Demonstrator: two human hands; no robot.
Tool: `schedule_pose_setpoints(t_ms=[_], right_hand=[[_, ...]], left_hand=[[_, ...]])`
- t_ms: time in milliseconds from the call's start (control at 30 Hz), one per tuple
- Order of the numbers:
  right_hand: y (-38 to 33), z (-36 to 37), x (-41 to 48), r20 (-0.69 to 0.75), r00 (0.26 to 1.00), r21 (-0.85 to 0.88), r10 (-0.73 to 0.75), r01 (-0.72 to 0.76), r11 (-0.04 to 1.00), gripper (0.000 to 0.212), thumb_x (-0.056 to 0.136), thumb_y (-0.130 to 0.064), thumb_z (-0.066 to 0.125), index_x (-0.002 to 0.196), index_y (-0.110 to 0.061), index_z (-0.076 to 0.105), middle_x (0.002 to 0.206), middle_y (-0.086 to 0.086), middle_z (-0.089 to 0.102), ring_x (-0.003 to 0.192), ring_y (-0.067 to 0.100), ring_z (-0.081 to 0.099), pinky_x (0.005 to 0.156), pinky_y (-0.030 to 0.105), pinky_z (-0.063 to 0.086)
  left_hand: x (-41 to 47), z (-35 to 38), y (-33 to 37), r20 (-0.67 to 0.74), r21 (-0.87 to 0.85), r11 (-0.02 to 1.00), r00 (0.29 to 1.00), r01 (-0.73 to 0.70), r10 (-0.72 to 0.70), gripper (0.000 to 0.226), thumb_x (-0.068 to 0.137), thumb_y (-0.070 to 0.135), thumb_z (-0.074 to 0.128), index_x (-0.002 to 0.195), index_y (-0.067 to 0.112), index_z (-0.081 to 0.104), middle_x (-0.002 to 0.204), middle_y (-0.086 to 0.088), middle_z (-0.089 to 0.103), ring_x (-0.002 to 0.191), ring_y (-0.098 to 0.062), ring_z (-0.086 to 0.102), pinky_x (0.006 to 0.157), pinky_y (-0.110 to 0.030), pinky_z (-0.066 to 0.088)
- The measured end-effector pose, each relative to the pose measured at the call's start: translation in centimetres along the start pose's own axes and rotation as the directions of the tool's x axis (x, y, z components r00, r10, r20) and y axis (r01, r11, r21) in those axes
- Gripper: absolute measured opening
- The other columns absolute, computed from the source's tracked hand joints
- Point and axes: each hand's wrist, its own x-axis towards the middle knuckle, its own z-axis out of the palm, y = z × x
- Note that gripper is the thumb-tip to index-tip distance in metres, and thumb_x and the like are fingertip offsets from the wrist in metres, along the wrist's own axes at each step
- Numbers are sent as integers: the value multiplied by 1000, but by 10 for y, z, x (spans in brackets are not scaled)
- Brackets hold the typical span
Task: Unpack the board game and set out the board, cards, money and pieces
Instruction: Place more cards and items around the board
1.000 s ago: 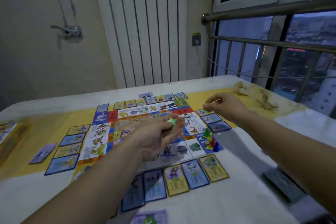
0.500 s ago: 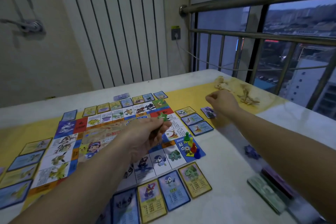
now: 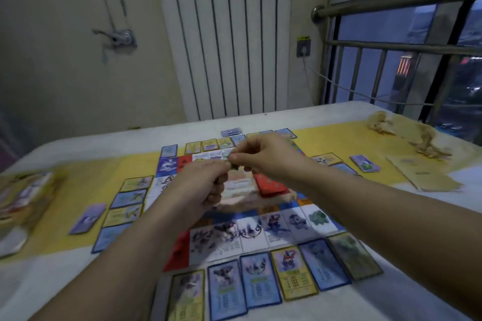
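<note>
Now my right hand [image 3: 271, 159] has come back to my left hand [image 3: 200, 185], both pinching the green piece [image 3: 233, 165].

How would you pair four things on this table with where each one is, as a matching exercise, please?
1 red card stack
2 game box
3 crumpled paper
4 small green piece

A far right of the table
B middle of the board
C pinched between left hand and right hand
D left edge of the table

Pairs: 1-B, 2-D, 3-A, 4-C
</note>
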Motion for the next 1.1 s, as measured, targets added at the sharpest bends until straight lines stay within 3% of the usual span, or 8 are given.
schedule_pose_setpoints(t_ms=[133,300,500,667,767,933,1033,1100], right_hand=[[5,20,39,-99,992,77,76,-69,995,14,89,-16,64,75,-12,65,65,-2,60,57,8,53,52,17,45],[36,33,96,-200,968,11,154,-155,988,12,86,-12,68,75,-9,64,66,4,61,59,14,56,60,26,51],[61,35,195,-330,929,-52,165,-192,980,11,87,-9,65,90,1,69,73,7,63,65,15,59,67,25,52],[84,21,258,-351,900,-159,259,-330,931,26,90,-11,58,110,5,64,109,20,66,104,31,63,94,39,51],[85,20,258,-339,906,-257,253,-347,902,29,91,-10,54,116,4,62,119,22,62,109,33,60,96,41,49],[44,36,205,-169,975,-64,143,-155,986,26,94,-13,55,117,-2,61,112,12,66,74,12,63,59,16,49],[3,50,154,146,985,7,89,-91,996,24,93,-23,58,107,-5,66,100,8,70,73,12,62,61,19,49],[-23,62,121,372,926,19,70,-83,996,28,92,-28,59,102,-5,69,87,5,69,71,12,60,62,19,48]], left_hand=[[13,-36,2,-62,-337,941,996,41,-65,20,98,15,44,106,4,59,62,1,38,48,-8,30,36,-16,27],[45,-68,4,-57,-775,629,984,63,-168,24,97,2,32,97,-4,55,87,-11,51,65,-12,47,42,-16,47],[73,-95,2,-112,-783,622,984,-4,-135,23,98,-3,36,97,-5,59,81,-14,62,65,-14,60,47,-18,52],[79,-111,0,-154,-754,654,984,-54,-95,19,97,0,41,104,-4,59,67,-10,70,51,-11,65,46,-17,52],[77,-108,1,-172,-709,702,981,-60,-91,18,97,2,44,103,-3,60,68,-8,71,52,-9,65,46,-16,52],[61,-97,0,-184,-620,783,979,-50,-84,16,96,6,48,100,-2,61,63,-4,70,49,-3,62,45,-13,49],[39,-90,-6,-178,-549,836,979,-19,-95,21,97,9,48,86,0,64,59,-1,67,47,-1,58,43,-11,47],[21,-90,-9,-182,-507,862,980,-18,-87,23,97,9,48,82,2,64,59,0,67,45,0,57,43,-11,46]])
